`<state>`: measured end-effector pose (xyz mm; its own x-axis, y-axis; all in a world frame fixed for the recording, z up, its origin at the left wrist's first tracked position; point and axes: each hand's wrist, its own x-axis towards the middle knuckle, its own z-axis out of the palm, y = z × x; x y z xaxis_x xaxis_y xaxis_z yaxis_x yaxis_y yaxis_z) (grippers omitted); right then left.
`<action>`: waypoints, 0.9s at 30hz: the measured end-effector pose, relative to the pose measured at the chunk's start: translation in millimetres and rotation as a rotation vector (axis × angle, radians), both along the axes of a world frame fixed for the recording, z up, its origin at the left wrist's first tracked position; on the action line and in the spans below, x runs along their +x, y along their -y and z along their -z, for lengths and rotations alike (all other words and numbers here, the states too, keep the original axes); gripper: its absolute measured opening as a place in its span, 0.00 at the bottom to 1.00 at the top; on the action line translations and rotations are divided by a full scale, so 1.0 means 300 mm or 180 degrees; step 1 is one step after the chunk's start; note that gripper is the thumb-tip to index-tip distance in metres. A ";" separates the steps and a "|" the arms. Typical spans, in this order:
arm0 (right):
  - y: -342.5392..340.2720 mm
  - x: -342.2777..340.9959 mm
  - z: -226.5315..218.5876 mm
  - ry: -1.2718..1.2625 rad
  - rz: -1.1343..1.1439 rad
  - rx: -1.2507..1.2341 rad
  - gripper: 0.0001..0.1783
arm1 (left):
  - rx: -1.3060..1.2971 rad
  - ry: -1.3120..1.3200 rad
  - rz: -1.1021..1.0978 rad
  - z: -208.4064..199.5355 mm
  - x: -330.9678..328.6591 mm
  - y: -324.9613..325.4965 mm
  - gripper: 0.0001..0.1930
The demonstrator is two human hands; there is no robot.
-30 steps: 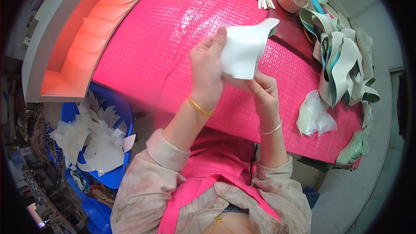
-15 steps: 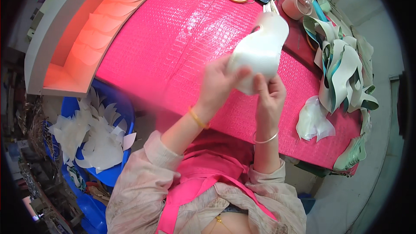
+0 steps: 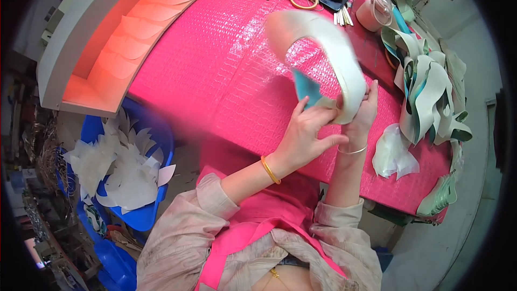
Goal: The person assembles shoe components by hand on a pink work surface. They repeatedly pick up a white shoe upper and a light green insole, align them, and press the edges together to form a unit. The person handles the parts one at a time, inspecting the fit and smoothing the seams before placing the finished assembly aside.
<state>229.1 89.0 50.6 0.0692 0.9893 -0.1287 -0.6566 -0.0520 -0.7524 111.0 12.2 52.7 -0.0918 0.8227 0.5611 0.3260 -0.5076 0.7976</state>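
Observation:
A white curved shoe upper (image 3: 347, 67) with a teal lining is bent into an open loop above the table, its far end blurred by motion. My right hand (image 3: 363, 113) grips the near side of the loop, its fingers partly hidden behind the material. My left hand (image 3: 304, 132) is at the loop's lower end, its fingers against the upper beside the teal flap and its thumb pointing away to the right.
A pink-covered table (image 3: 215, 70) lies before me. To its left stands an orange-lit box (image 3: 107, 75) with overlapping pieces on a slope. Below it, a blue bin (image 3: 164, 175) holds white cut pieces. Stacked uppers (image 3: 431, 91) and a translucent sheet (image 3: 393, 153) lie at right.
The upper has turned and opened from a flat shape into a loop, showing its teal lining. My left hand has shifted right and lower; my right hand has moved right.

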 end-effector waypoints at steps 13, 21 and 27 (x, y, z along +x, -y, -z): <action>-0.017 -0.162 0.005 0.3177 -0.0706 0.1344 0.12 | -0.1267 -0.1132 -0.0258 -0.109 -0.306 -0.145 0.06; -0.055 -0.327 0.139 0.4193 -0.0451 0.2741 0.19 | -0.0299 -0.0622 -0.1553 0.155 -0.245 -0.175 0.19; -0.081 -0.227 0.048 0.3816 -0.1111 0.1967 0.17 | -0.1119 0.0771 -0.1322 0.207 -0.452 -0.242 0.20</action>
<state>161.0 113.2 36.1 -0.4343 0.8522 0.2918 0.3752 0.4657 -0.8014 -24.5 84.7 -9.3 -0.5370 0.8232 0.1846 0.2285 -0.0687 0.9711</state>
